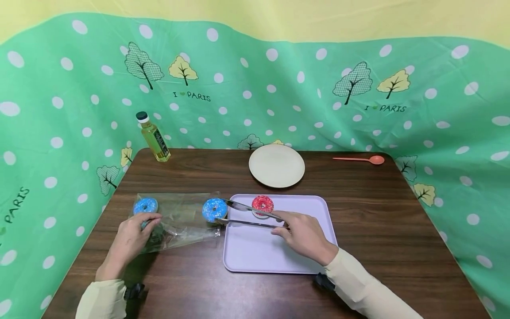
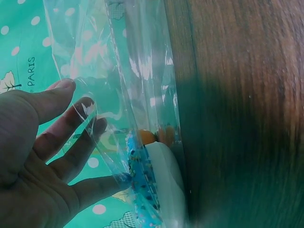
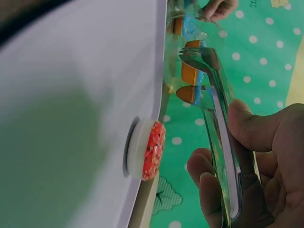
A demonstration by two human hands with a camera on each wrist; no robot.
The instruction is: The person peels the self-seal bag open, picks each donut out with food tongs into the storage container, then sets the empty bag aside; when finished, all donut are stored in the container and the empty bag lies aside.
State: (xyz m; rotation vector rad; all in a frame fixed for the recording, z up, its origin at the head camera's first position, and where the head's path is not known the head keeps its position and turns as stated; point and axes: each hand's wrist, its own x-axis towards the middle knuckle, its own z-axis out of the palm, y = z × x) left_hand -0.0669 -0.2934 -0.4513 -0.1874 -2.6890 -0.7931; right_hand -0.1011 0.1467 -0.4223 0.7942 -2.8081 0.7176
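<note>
A clear plastic bag (image 1: pixel 179 221) lies left of the tray, with a blue sprinkled toy donut (image 1: pixel 145 205) at its far left end. My left hand (image 1: pixel 133 235) pinches the bag's film near that end; in the left wrist view, a blue-topped, white-based donut (image 2: pixel 140 185) shows through the film below the fingers. My right hand (image 1: pixel 300 232) grips metal tongs (image 1: pixel 255 223) that reach leftward across the tray. Their tips sit on either side of another blue donut (image 1: pixel 214 209), with an orange-brown base (image 3: pixel 189 73), at the bag's right end.
A red sprinkled donut (image 1: pixel 262 204) stands on the lilac tray (image 1: pixel 271 257), just behind the tongs. Farther back are a white plate (image 1: pixel 276 166), an orange-red spoon (image 1: pixel 376 160) and an oil bottle (image 1: pixel 155 139). A green dotted cloth (image 1: pixel 255 88) hangs behind the table.
</note>
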